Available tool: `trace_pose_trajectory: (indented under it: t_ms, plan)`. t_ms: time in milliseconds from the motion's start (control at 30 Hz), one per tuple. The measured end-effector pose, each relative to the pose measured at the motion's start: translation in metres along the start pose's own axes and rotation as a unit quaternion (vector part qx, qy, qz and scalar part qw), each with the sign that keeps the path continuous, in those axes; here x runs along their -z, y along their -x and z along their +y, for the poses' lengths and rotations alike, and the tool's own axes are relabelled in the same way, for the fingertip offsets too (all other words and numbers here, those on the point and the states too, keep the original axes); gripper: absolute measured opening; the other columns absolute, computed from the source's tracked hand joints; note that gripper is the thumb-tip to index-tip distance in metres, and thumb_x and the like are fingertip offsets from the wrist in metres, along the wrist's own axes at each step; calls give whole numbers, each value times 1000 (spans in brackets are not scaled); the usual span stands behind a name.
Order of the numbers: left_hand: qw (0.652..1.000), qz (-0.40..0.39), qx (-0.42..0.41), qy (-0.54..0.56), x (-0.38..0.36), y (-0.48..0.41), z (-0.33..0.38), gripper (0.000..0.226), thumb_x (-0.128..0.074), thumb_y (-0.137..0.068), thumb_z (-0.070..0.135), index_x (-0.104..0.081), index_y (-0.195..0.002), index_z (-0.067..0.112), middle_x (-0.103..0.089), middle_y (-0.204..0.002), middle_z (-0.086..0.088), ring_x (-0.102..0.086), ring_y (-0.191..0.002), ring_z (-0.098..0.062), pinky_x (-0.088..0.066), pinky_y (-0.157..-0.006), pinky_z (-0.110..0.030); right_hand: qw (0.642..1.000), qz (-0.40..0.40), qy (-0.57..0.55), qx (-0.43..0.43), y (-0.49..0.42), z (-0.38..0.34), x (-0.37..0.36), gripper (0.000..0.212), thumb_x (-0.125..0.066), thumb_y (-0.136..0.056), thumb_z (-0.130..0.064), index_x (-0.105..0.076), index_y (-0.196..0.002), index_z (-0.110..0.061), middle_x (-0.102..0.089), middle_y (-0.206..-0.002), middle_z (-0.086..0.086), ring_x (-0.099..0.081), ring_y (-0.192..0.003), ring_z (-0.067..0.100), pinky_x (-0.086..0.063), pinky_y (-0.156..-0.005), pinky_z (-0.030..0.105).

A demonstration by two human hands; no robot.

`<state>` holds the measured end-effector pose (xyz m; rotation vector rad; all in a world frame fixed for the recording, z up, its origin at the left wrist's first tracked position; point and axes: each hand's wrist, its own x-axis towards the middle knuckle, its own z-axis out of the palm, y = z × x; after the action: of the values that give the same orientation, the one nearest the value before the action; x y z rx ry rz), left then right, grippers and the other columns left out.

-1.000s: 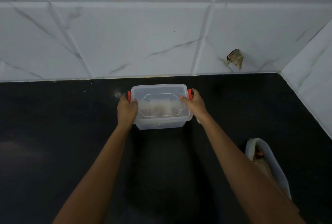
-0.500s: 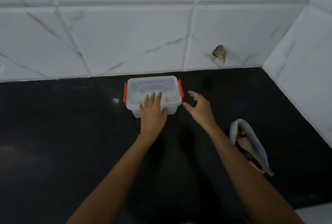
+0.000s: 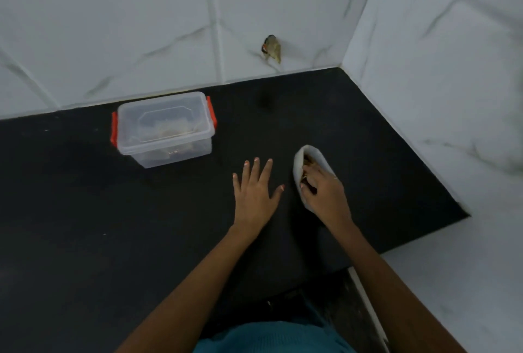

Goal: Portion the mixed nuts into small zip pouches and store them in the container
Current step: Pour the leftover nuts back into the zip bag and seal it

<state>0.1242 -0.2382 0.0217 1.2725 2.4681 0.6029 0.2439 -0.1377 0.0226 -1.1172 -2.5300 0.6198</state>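
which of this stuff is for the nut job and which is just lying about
For the job: lidded container; white bag of nuts; right hand, fingers curled inside the bag; left hand, open.
Just there: small brownish thing on the wall tile.

Black countertop (image 3: 85, 225) w/ white marble-look tile wall (image 3: 113, 27) behind & at rt — chipped spot (image 3: 272, 49) in tile nr corner.

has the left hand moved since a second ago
Yes. The left hand left the container and is now over the counter to its right, nearer the bag.
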Motion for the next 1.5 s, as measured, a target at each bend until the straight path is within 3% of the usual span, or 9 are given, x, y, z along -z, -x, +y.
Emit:
trace_pose_trajectory:
  t_ms: [100, 467, 600, 800, 967, 1133, 1300, 1433, 1500]
  plan:
    - [999, -27, -14, -15, -18, -1, 18, 66, -41, -94, 44, -8, -148, 25, -4, -157, -5, 4, -145, -22, 1, -115, -45, 999, 17, 47, 0, 11, 25, 7, 33, -63, -80, -7, -63, -112, -8, -62, -113, 11, -60, -100, 28, -48, -87, 40]
    - [978, -78, 30, 190, -55, -5, 54, 58, -51, -93, 18, -25, -146, 24, -15, -155, -8, -22, -141, -21, -28, -109, -31, 992, -26, 99, -80, 21, 50, 23, 30, -52, -92, -34, -61, -113, -16, -51, -112, 0, -50, -98, 13, -45, -71, 24]
    - [970, -53, 49, 230, -60, -5, 56, 59, -55, -90, 9, -30, -143, 13, -30, -150, -10, -24, -140, -18, -22, -111, -27, 991, -14, 105, -81, 19, 49, 21, 23, -55, -90, -30, -64, -106, -15, -50, -110, -1, -49, -95, 11, -45, -70, 21]
    - [953, -48, 76, 290, -60, -9, 55, 61, -57, -86, 0, -34, -142, 10, -43, -142, -9, -44, -129, -19, -39, -106, -37, 994, 67, 21, -85, 22, 52, 24, 15, -60, -87, -16, -64, -96, -6, -55, -101, 3, -54, -88, 14, -48, -67, 25]
    - [945, -56, 87, 310, -61, -11, 53, 61, -57, -86, 1, -33, -142, 11, -41, -143, -9, -43, -130, -19, -40, -106, -38, 991, 61, -11, -115, 22, 62, 24, 10, -63, -85, -16, -66, -89, -9, -56, -95, 0, -48, -86, 8, -34, -61, 11]
    - [943, -58, 86, 316, -61, -13, 50, 57, -56, -87, 3, -36, -140, 12, -41, -142, -9, -43, -129, -20, -40, -105, -40, 897, -11, -316, -310, 7, 61, 41, 3, -63, -86, -16, -65, -83, -16, -62, -87, -1, -56, -78, 7, -41, -61, 16]
    - [948, -63, 80, 301, -59, -18, 45, 53, -55, -89, 4, -40, -138, 14, -44, -138, -7, -50, -120, -18, -44, -99, -27, 824, -98, -413, -374, -18, 57, 58, 15, -60, -87, -15, -65, -101, -13, -64, -93, 0, -58, -87, 9, -46, -70, 22]
    - [949, -71, 73, 298, -55, -21, 43, 50, -55, -89, 4, -43, -137, 14, -44, -138, -5, -54, -116, -16, -42, -89, -13, 826, -133, -416, -356, -53, 47, 58, 22, -54, -90, -8, -65, -108, -11, -66, -104, 5, -60, -99, 16, -48, -91, 32]
    - [948, -76, 69, 300, -53, -22, 40, 50, -57, -89, 4, -44, -135, 14, -45, -137, -5, -55, -113, -14, -41, -83, -5, 847, -145, -388, -334, -75, 36, 53, 22, -56, -88, -7, -67, -107, -11, -66, -103, 3, -61, -95, 13, -50, -85, 26]
